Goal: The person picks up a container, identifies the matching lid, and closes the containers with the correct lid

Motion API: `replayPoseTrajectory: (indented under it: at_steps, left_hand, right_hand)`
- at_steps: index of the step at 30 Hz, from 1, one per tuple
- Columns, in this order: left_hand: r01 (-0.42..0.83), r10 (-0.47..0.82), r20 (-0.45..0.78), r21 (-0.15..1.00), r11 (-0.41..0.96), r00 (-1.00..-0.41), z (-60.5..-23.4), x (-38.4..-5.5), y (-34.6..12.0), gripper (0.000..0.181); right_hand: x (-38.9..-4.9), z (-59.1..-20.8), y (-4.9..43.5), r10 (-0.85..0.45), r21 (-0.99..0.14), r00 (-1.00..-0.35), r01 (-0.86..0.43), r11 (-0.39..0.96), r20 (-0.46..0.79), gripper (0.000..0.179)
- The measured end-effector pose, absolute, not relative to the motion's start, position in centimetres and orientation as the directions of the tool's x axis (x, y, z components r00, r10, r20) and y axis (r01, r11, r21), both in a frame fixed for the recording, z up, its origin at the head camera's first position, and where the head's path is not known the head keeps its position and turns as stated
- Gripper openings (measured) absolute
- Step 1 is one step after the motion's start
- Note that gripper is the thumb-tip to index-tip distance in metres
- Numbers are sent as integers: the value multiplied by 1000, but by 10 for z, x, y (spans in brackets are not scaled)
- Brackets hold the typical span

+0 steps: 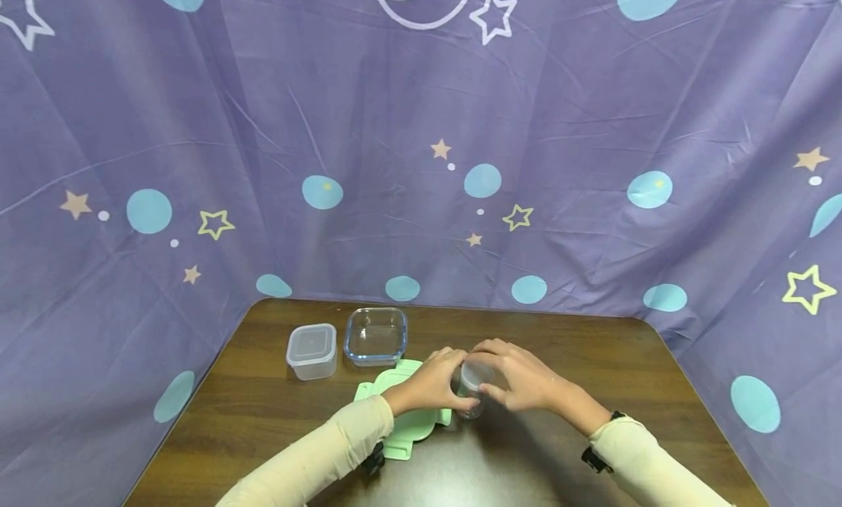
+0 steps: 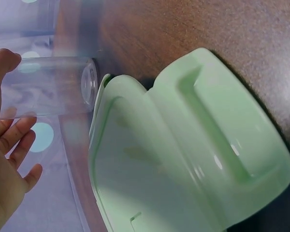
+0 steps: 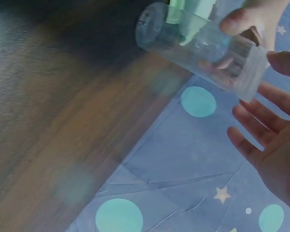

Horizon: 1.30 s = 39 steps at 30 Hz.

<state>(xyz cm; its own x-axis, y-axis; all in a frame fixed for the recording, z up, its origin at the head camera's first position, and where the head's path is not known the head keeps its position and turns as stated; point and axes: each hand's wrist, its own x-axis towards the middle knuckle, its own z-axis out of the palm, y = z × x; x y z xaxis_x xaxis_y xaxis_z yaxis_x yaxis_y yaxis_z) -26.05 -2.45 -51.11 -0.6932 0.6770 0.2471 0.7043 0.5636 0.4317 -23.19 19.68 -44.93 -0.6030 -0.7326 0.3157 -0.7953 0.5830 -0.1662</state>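
Observation:
A clear cylindrical jar [image 1: 471, 384] stands upright near the table's middle, between both hands. My left hand [image 1: 430, 381] grips the jar's side, thumb on the near side and fingers round the far side, as the left wrist view also shows. My right hand [image 1: 522, 378] holds the jar's translucent lid [image 3: 253, 73] at the rim between thumb and fingers; in the right wrist view its other fingers spread out loosely. The lid sits on the jar's top. Beneath the left forearm lies a light green container lid [image 2: 222, 140] with side flaps, partly hidden in the head view.
A square glass container [image 1: 376, 358] with a bluish rim stands at the back left of the brown wooden table [image 1: 579, 346]. Left of it is a lidded translucent plastic box [image 1: 313, 361]. A purple patterned curtain [image 1: 395, 127] surrounds the table's back and sides.

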Motion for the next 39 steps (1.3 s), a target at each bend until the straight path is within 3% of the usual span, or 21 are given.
replayPoseTrajectory:
  at_steps: [6, 13, 26, 39]
  left_hand:
    - [707, 676, 254, 427, 563, -692, -514, -261, -25, 62]
    - [704, 674, 256, 443, 555, -693, -514, -261, -25, 64]
    - [701, 667, 263, 446, 556, -697, -512, -259, -25, 65]
    - [710, 675, 263, 432, 556, -689, -514, -262, -24, 60]
  right_hand:
    - [-235, -466, 198, -703, -37, -542, -803, 595, 461, 51]
    - [-239, -481, 198, -697, 47, -476, -807, 588, 536, 42]
    - [-245, -482, 199, -702, 34, -415, -848, 529, 579, 43]
    - [-243, -490, 197, -674, -6, -424, -849, 528, 605, 44]
